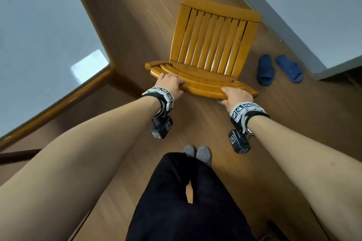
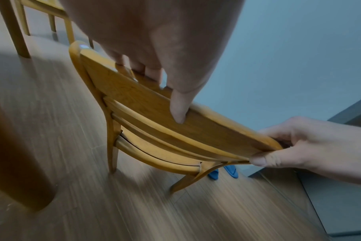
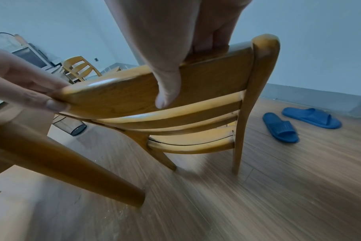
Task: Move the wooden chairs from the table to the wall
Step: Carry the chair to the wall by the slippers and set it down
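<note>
A wooden chair [image 1: 211, 45] with a slatted seat stands on the floor between the table [image 1: 43, 31] on the left and the pale wall [image 1: 305, 6] on the right. My left hand [image 1: 169, 82] grips the left part of its top back rail [image 2: 134, 91], thumb behind and fingers over the front. My right hand [image 1: 236, 95] grips the right part of the same rail [image 3: 206, 81]. The chair's legs [image 3: 237, 156] are near the floor; contact is blurred. Another wooden chair [image 3: 80, 69] stands farther back by the table.
A pair of blue slippers [image 1: 280, 68] lies on the floor by the wall, right of the chair. A thick table leg [image 3: 72, 171] is close on the left. A dark mesh bin [image 3: 72, 126] stands beyond it. My feet [image 1: 197, 152] are behind the chair.
</note>
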A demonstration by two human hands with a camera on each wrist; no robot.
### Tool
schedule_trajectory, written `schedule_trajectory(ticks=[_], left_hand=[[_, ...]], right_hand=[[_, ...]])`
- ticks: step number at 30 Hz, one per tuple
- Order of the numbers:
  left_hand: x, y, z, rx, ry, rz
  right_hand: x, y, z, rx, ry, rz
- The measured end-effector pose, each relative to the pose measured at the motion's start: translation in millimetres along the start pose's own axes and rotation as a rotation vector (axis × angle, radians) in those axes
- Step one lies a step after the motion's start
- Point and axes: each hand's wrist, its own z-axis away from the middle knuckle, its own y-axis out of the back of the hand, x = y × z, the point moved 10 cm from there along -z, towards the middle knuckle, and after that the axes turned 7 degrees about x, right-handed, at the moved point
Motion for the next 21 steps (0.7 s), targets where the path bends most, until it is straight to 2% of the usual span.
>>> schedule_trajectory(ticks=[12,15,21], left_hand=[[0,32,-34,0.022,-0.195,-0.075],[0,43,-49,0.039,-0.206,-0.082],[-1,54,-74,0.007,-0.172,-0.107]], right_hand=[[1,22,-11,0.067,-0.226,-0.117],[0,27,-18,0.052,-0.256,-0.16],[0,38,-25,0.115,-0.263,-0.194]])
